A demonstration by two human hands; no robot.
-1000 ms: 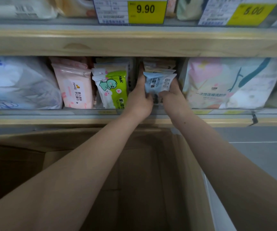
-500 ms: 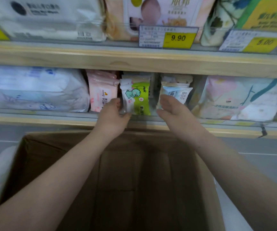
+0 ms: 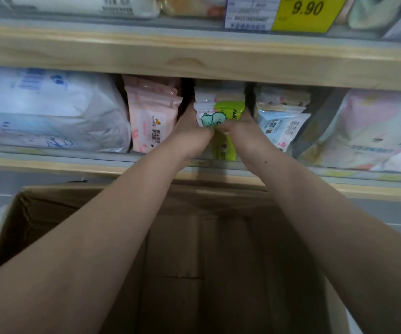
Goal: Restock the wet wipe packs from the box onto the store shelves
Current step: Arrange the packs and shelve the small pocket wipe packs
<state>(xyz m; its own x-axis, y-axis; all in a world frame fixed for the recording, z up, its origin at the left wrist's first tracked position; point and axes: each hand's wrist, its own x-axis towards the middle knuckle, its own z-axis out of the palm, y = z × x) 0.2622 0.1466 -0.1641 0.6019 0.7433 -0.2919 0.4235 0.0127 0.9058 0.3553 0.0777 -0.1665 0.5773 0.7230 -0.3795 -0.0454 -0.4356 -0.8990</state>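
**Both hands on the green dinosaur pack**

My left hand (image 3: 191,135) and my right hand (image 3: 240,127) are both up at the middle shelf (image 3: 49,165), closed round the green-and-white wet wipe pack (image 3: 218,116) with the little dinosaur on it. The left grips its left edge, fingers reaching back into the dark gap beside it; the right grips its right edge, thumb lying across the front. My thumbs nearly meet over the pack's face (how far my fingers reach behind it I cannot tell). The pack stands upright in its own slot, at the front of a row of like packs.

Just to its left stands the pink pack (image 3: 152,121), upright, with more pink ones behind it. Just to its right stands the pale blue pack (image 3: 282,127), also at the front of its row. Further left lie large white soft bundles (image 3: 45,112), and at the far right a big pastel-printed bag (image 3: 373,131).

Above runs the wooden edge of the upper shelf (image 3: 194,59), carrying a yellow price tag (image 3: 306,12) that reads 9.90.

Below my forearms sits the open cardboard box (image 3: 13,225), its brown inside in shadow; I see no packs in the part that shows.
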